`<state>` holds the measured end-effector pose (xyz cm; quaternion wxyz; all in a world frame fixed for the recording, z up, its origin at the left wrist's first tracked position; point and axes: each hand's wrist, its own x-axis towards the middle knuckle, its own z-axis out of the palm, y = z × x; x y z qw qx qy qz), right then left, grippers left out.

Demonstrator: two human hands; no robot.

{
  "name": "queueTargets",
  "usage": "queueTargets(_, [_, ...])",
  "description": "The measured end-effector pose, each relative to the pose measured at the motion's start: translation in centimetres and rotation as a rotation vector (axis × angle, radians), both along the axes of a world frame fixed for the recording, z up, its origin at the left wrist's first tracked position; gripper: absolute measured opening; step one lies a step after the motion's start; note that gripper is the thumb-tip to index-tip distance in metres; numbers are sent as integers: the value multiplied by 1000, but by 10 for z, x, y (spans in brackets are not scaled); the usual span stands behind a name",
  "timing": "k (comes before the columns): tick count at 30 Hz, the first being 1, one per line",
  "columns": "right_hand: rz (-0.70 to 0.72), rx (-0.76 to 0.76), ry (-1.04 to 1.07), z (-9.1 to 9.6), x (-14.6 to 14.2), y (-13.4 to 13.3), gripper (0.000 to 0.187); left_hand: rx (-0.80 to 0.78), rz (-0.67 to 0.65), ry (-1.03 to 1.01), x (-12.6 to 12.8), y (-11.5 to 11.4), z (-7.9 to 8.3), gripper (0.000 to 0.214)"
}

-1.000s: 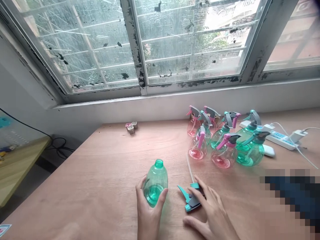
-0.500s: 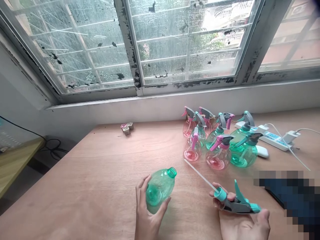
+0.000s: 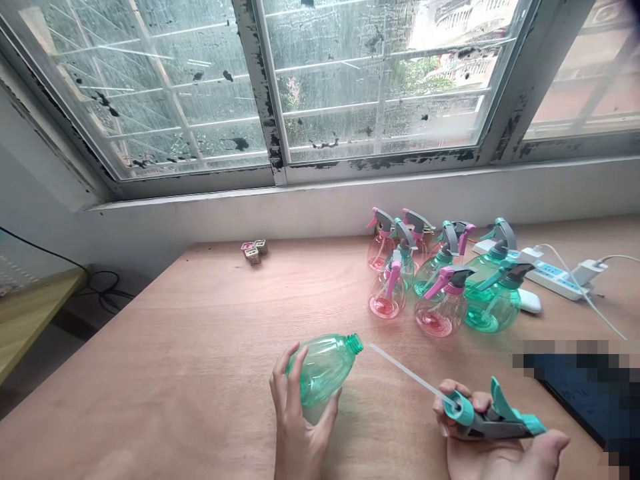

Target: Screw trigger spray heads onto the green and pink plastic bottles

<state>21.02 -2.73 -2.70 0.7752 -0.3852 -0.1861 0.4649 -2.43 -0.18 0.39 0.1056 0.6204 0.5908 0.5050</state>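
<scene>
My left hand [image 3: 300, 400] is wrapped round a clear green bottle [image 3: 327, 367], tilted so its open threaded neck points right. In my right hand [image 3: 493, 443] lies a grey and teal spray trigger head [image 3: 500, 417], with its white dip tube [image 3: 407, 370] reaching up and left. The tube's tip is just right of the bottle's mouth, apart from it. Beyond the hands stand several assembled spray bottles, among them a pink one [image 3: 440, 313] and a green one [image 3: 495, 310].
Small dark blocks [image 3: 253, 253] sit at the table's back edge on the left. A white power strip [image 3: 555, 279] with plugs and cables lies at the back right, near a white rounded object [image 3: 530, 301]. A dark flat device [image 3: 565, 387], partly pixelated, is at right.
The bottle has tipped further, its neck turning right toward the tube. My right hand and the trigger head have shifted slightly right and down. The tube's tip is now level with the bottle's mouth.
</scene>
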Motion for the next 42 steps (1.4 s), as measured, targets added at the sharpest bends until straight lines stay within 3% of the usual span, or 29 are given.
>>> queueTargets(8, [120, -115, 110, -6, -2, 6, 75, 16, -77, 147, -2, -2, -2, 57])
queueTargets(12, [122, -118, 35, 4, -12, 5, 81, 4, -251, 213, -1, -3, -5, 57])
queueTargets(16, [213, -93, -37, 13, -24, 6, 83, -57, -379, 73, 0, -5, -5, 51])
queueTargets(18, [273, -54, -77, 15, -28, 6, 80, -92, -362, -28, 1, -6, -3, 51])
queueTargets(21, [346, -12, -115, 13, -30, 5, 75, -149, -228, -217, 4, -7, 0, 54])
queueTargets(24, [411, -58, -225, 11, -29, 5, 53, -213, -115, -411, 2, -4, 3, 71])
queueTargets(26, [426, -102, -302, 10, -27, 6, 39, -302, -135, -465, -1, -2, 6, 73])
queueTargets(30, [400, -141, -342, 8, -22, 6, 36, -453, -252, -393, -7, 3, 10, 66])
queueTargets(38, [297, -175, -347, 5, -21, 8, 33, -383, -294, -235, -6, 6, 5, 58])
queueTargets(42, [250, -182, -300, 3, -21, 8, 34, -420, -288, -278, -5, 5, 4, 52])
